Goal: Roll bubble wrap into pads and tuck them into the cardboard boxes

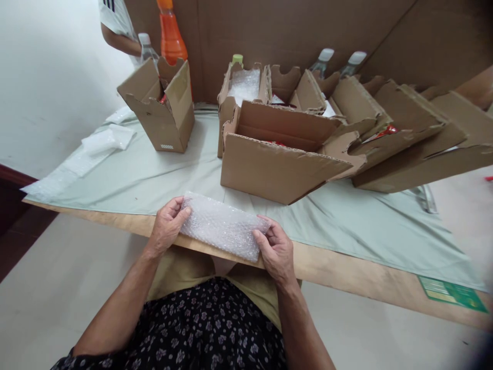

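Observation:
A flat rectangle of bubble wrap (221, 224) is stretched between my two hands, over the table's front edge. My left hand (168, 224) pinches its left end, thumb on top and fingers beneath. At the other end, my right hand (274, 247) grips the upper right corner between thumb and fingers. Just beyond the wrap stands an open cardboard box (285, 167), wide and low, with something red partly visible inside. Most of that box's contents are hidden by its front wall.
More open boxes crowd the right and back, one holding bubble wrap (245, 85). A separate carton (169, 123) stands at left, before an orange bottle (172, 36). Loose bubble wrap (82, 159) lies at the left edge. Another person's arm (121, 41) shows behind.

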### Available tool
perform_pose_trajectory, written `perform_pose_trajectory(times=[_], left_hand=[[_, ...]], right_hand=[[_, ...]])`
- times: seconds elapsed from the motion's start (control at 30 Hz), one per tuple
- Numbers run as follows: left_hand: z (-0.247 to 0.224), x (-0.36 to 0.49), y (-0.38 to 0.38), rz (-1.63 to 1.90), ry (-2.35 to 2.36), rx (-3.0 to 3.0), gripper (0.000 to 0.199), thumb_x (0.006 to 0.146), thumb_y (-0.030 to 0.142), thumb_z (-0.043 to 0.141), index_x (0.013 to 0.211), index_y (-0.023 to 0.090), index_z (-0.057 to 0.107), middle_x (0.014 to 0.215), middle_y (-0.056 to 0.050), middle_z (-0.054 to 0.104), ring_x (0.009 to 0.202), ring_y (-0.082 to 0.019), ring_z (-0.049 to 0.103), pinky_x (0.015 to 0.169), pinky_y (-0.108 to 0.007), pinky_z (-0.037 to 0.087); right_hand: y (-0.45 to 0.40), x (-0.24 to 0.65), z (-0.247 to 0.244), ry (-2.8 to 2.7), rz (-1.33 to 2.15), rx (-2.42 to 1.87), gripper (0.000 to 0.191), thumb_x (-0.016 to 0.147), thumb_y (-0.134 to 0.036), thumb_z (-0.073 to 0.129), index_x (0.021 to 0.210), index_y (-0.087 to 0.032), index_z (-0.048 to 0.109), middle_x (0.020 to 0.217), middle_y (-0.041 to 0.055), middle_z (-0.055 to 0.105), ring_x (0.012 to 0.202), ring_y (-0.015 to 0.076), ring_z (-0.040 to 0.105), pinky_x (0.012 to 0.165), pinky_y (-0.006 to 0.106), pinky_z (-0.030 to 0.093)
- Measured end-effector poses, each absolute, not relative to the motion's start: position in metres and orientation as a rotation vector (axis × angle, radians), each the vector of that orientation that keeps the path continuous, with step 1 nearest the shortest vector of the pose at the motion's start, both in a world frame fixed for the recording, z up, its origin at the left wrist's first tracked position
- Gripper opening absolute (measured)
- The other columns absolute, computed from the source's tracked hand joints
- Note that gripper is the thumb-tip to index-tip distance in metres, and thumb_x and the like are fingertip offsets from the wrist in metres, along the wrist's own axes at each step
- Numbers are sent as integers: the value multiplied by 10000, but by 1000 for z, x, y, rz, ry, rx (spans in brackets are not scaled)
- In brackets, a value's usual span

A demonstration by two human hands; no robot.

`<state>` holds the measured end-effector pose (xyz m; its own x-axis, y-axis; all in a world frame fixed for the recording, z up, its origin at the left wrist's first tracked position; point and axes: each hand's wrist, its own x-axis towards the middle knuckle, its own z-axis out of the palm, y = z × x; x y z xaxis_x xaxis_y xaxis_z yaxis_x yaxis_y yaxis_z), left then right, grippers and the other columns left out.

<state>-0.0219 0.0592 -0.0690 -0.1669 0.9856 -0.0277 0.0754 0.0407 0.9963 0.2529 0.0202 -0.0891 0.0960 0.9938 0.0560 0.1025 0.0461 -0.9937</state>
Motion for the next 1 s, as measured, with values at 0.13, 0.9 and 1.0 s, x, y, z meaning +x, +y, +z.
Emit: perform_pose_trajectory(times=[0.13, 0.9, 1.0], left_hand=[[-67, -20, 59, 1295, 1441, 1158, 514, 789, 382, 762, 1235, 144, 668, 722, 42, 598, 638, -106, 521, 597, -210, 413], [-76, -29, 62, 1277, 1449, 1269, 124, 807, 325, 714, 803, 202, 728, 800, -12, 697, 778, -168, 600, 730, -270, 464], [-76, -31, 61, 1232, 1444, 1291, 129, 823, 311, 696, 812, 203, 764, 839, -27, 736, 827, -190, 638, 780, -288, 484]], right_hand=[[19, 251, -88, -1223, 1002, -1306, 436, 946, -386, 676, 1351, -235, 621, 729, -48, 576, 631, 102, 513, 599, 232, 436], [20, 250, -85, -1130, 1052, -1227, 246, 918, -399, 718, 1024, -248, 555, 767, -30, 618, 671, 115, 556, 623, 231, 454], [19, 250, -85, -1132, 994, -1243, 208, 926, -386, 707, 975, -243, 564, 802, -14, 625, 710, 123, 579, 655, 237, 481]])
